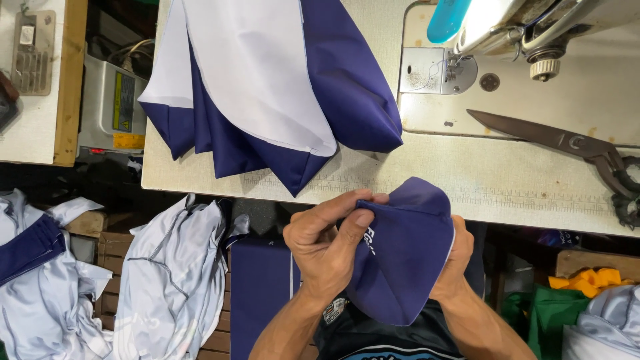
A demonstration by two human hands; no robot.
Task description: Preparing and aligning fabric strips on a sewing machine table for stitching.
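At the far left of the frame, below the table edge, pale grey garments (167, 280) lie heaped over wooden crates, with more grey and navy cloth at the lower left corner. Further right, on the upper middle of the table (467, 193), a stack of navy and white fabric panels (267, 87) fans out with its points hanging toward the near edge. At the lower centre, the left hand (330, 243) is clamped on a small navy fabric piece (407, 260), the thumb and fingers pinching its upper left edge where a bit of white print shows. The right hand (453, 263) sits behind the same piece on its right side, mostly hidden by the cloth, so only the outer edge of the hand and the wrist show; it appears to grip the piece from behind, though the fingers cannot be seen. The two hands are close together, with only the folded piece between them. The piece is held in the air just off the near edge of the table, its long axis running from the upper right down toward the person's body, and the left hand has the more visible hold. At the upper right stands a sewing machine (507, 27), and right of it large dark shears (567, 143) lie on the table, well apart from both hands.
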